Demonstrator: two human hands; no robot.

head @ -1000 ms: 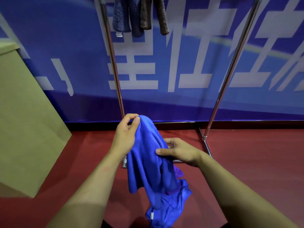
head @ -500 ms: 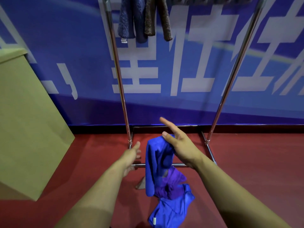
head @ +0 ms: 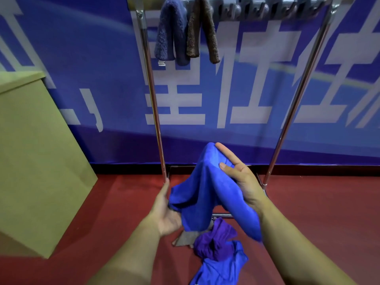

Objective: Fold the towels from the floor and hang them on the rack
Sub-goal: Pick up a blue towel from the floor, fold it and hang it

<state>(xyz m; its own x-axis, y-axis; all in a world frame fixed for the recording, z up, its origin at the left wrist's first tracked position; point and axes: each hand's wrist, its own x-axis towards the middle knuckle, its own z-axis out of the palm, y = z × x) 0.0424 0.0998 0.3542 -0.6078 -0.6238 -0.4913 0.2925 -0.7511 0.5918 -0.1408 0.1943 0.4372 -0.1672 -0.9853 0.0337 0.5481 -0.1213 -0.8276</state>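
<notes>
Since half a second ago the left hand (head: pixel 166 212) has caught the blue towel's (head: pixel 205 194) lower edge; the right hand (head: pixel 240 177), fingers straight, carries it draped. Unpinched, it could slide onto the floor pile (head: pixel 218 249).

One view only — a wide-angle camera on the person's head, looking forward and down. It sits close above both forearms, faces the rack (head: pixel 153 103) and the blue banner wall (head: pixel 82 48) behind it, and takes in the red floor (head: pixel 318 202) — straight lines bend toward the edges.
</notes>
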